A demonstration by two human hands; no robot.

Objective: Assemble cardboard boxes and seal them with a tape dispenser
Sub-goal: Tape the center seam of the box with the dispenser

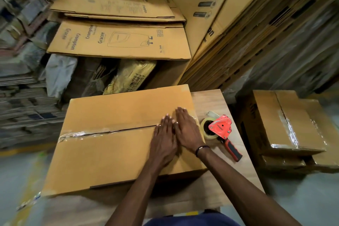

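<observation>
A brown cardboard box [110, 145] lies on the wooden table [209, 101] with its two top flaps closed. Clear tape [82, 133] runs along the centre seam from the left edge. My left hand [164, 139] and my right hand [187, 128] lie flat side by side on the right end of the seam, fingers straight, pressing down. A red tape dispenser [222, 130] with a black-and-red handle and a roll of clear tape rests on the table just right of the box, untouched.
Taped boxes [286, 124] are stacked at the right on the floor. Flat printed cartons [117, 42] lie in piles behind the table, and more flat cartons [247, 29] lean at the back right. Bundles of flattened material fill the left side.
</observation>
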